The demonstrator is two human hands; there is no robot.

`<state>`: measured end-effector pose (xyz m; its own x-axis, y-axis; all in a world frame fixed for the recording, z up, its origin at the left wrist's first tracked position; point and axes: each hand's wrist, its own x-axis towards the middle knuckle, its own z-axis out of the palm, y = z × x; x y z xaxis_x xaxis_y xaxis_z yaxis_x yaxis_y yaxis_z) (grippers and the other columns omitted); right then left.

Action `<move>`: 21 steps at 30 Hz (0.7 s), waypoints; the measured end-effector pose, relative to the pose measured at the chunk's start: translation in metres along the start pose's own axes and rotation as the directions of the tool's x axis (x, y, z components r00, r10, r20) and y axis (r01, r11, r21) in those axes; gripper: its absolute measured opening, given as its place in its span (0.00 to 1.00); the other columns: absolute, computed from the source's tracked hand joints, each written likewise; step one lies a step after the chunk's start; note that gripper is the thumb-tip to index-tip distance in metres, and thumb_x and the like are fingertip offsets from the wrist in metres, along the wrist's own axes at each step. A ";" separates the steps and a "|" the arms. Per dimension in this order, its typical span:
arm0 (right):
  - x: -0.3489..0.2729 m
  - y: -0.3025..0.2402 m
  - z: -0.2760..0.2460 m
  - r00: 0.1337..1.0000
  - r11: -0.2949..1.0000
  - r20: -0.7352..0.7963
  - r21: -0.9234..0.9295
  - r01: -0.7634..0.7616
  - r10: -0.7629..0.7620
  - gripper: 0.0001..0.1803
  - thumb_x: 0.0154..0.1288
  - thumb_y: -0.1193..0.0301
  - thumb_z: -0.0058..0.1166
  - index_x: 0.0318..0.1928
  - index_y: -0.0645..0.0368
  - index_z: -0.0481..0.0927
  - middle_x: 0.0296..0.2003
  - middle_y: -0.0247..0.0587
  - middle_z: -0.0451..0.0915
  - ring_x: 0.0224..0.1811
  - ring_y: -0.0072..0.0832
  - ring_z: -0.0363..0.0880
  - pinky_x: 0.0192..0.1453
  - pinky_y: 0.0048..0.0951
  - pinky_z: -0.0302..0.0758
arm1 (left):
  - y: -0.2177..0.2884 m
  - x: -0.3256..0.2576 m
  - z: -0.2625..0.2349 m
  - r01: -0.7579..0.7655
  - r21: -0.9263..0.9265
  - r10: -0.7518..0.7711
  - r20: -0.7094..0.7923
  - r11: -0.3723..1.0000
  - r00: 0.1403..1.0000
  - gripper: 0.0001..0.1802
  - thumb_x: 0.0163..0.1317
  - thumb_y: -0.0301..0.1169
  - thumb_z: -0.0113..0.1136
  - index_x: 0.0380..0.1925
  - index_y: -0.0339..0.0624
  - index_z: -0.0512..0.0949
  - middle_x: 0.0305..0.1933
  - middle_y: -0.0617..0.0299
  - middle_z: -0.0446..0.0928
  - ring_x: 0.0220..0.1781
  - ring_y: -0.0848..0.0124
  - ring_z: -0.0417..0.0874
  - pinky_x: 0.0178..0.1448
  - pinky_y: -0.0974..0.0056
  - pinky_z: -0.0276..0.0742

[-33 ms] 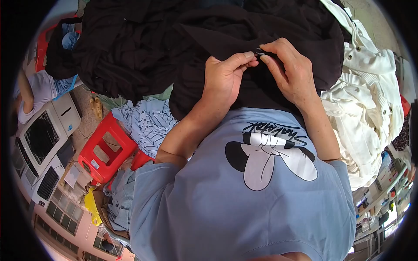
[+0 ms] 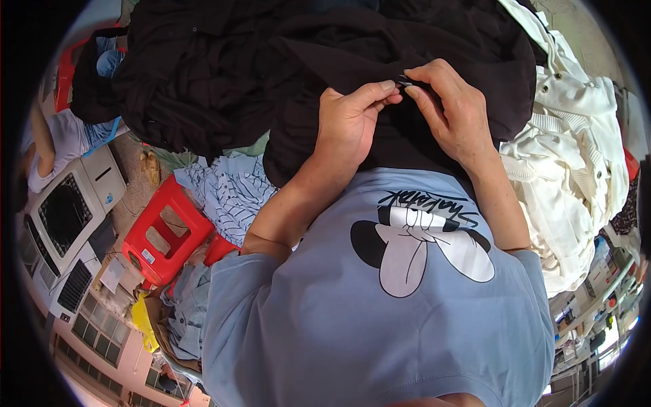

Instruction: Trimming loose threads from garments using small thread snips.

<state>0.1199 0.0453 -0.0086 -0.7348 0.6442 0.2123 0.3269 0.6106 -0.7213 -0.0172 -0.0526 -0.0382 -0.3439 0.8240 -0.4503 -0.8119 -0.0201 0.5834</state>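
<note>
Over my lap and in front of me spreads a black garment (image 2: pixel 352 51), its cloth reaching under both hands. My left hand (image 2: pixel 349 122) is closed in a pinch on the cloth, thumb on top and fingers curled below. Just to its right, my right hand (image 2: pixel 451 108) grips a small pointed metal tool (image 2: pixel 405 82) between thumb and forefinger. The tool's tip meets the cloth near my left thumb; most of the tool is hidden, so its exact kind is unclear. The fingertips of both hands nearly touch.
More black clothing (image 2: pixel 183 81) is heaped to the left. White garments (image 2: pixel 563 169) are piled at my right. On the left are a red plastic stool (image 2: pixel 166 234), a striped blue shirt (image 2: pixel 230 193), denim-coloured clothes (image 2: pixel 186 312), a pale machine (image 2: pixel 74 203) and another person's arm (image 2: pixel 42 142).
</note>
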 end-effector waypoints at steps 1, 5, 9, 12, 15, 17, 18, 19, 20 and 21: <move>0.000 0.000 0.000 1.000 1.000 0.001 0.009 -0.009 0.009 0.07 0.62 0.74 0.58 0.40 0.59 0.78 0.32 0.38 0.77 0.30 0.36 0.80 0.32 0.30 0.74 | 0.000 0.000 0.000 0.004 0.002 -0.004 -0.003 1.000 1.000 0.06 0.59 0.20 0.61 0.30 0.24 0.83 0.34 0.47 0.83 0.37 0.63 0.85 0.48 0.63 0.80; -0.001 0.002 0.002 0.999 0.998 0.003 0.044 -0.050 0.050 0.06 0.63 0.74 0.58 0.40 0.59 0.78 0.32 0.38 0.77 0.30 0.36 0.79 0.32 0.30 0.74 | -0.001 0.001 0.000 0.004 0.009 -0.004 -0.014 1.000 1.000 0.06 0.59 0.20 0.61 0.31 0.24 0.83 0.34 0.47 0.83 0.37 0.63 0.85 0.48 0.63 0.80; -0.002 0.000 0.002 0.997 0.995 0.015 0.057 -0.083 0.082 0.06 0.62 0.73 0.58 0.39 0.59 0.78 0.32 0.38 0.77 0.30 0.36 0.79 0.32 0.30 0.74 | -0.003 0.000 -0.002 0.002 0.008 -0.002 -0.013 1.000 1.000 0.07 0.59 0.20 0.61 0.31 0.24 0.83 0.34 0.47 0.83 0.37 0.63 0.85 0.48 0.63 0.80; -0.004 0.001 0.004 0.999 0.998 -0.001 0.018 -0.054 0.054 0.06 0.62 0.73 0.58 0.39 0.59 0.78 0.31 0.38 0.77 0.29 0.36 0.80 0.31 0.30 0.74 | -0.003 -0.001 -0.002 0.002 0.005 -0.002 -0.008 1.000 1.000 0.07 0.59 0.20 0.61 0.31 0.24 0.83 0.34 0.47 0.83 0.37 0.63 0.85 0.48 0.63 0.80; -0.004 0.002 0.007 1.000 0.999 -0.024 -0.044 0.000 -0.001 0.06 0.61 0.74 0.59 0.39 0.59 0.78 0.31 0.38 0.77 0.29 0.35 0.80 0.31 0.30 0.74 | -0.004 0.000 -0.003 0.007 -0.004 -0.007 -0.006 1.000 1.000 0.07 0.59 0.20 0.60 0.30 0.23 0.83 0.34 0.47 0.83 0.36 0.63 0.85 0.48 0.63 0.80; -0.004 0.003 0.009 0.997 0.989 -0.052 -0.136 0.057 -0.065 0.07 0.59 0.75 0.60 0.39 0.58 0.78 0.31 0.37 0.77 0.30 0.35 0.80 0.31 0.29 0.75 | -0.004 0.001 -0.003 0.017 -0.010 -0.017 -0.006 1.000 1.000 0.06 0.59 0.20 0.60 0.30 0.23 0.83 0.34 0.47 0.83 0.36 0.63 0.85 0.48 0.63 0.80; -0.004 0.003 0.009 0.996 0.989 -0.056 -0.135 0.062 -0.070 0.07 0.59 0.75 0.60 0.39 0.58 0.78 0.31 0.37 0.77 0.30 0.35 0.80 0.31 0.29 0.75 | -0.003 0.000 -0.002 0.017 -0.011 -0.017 -0.007 1.000 1.000 0.06 0.59 0.20 0.60 0.30 0.23 0.83 0.33 0.47 0.83 0.36 0.63 0.85 0.48 0.63 0.80; -0.004 0.004 0.010 0.991 0.980 -0.077 -0.173 0.099 -0.113 0.08 0.58 0.75 0.61 0.39 0.58 0.78 0.31 0.37 0.77 0.31 0.34 0.80 0.32 0.29 0.75 | -0.003 -0.001 -0.001 0.018 -0.013 -0.018 -0.009 1.000 1.000 0.07 0.59 0.20 0.60 0.30 0.24 0.83 0.33 0.47 0.83 0.36 0.63 0.85 0.48 0.63 0.80; -0.004 0.004 0.010 0.983 0.968 -0.097 -0.211 0.133 -0.156 0.09 0.57 0.75 0.61 0.39 0.57 0.78 0.31 0.36 0.77 0.32 0.33 0.80 0.32 0.29 0.75 | -0.002 -0.002 0.000 0.013 -0.011 -0.013 -0.007 1.000 1.000 0.07 0.59 0.20 0.60 0.30 0.24 0.83 0.33 0.47 0.83 0.36 0.63 0.85 0.48 0.63 0.80; -0.003 0.004 0.011 0.983 0.968 -0.095 -0.211 0.132 -0.155 0.09 0.57 0.75 0.61 0.39 0.57 0.78 0.31 0.36 0.77 0.32 0.33 0.80 0.32 0.29 0.75 | -0.002 0.000 0.000 0.022 -0.017 -0.022 -0.009 1.000 1.000 0.06 0.59 0.20 0.60 0.30 0.24 0.83 0.33 0.47 0.83 0.36 0.63 0.85 0.48 0.63 0.80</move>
<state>0.1171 0.0406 -0.0198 -0.7167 0.5828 0.3831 0.3452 0.7737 -0.5313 -0.0157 -0.0527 -0.0391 -0.3302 0.8190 -0.4692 -0.8272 -0.0116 0.5618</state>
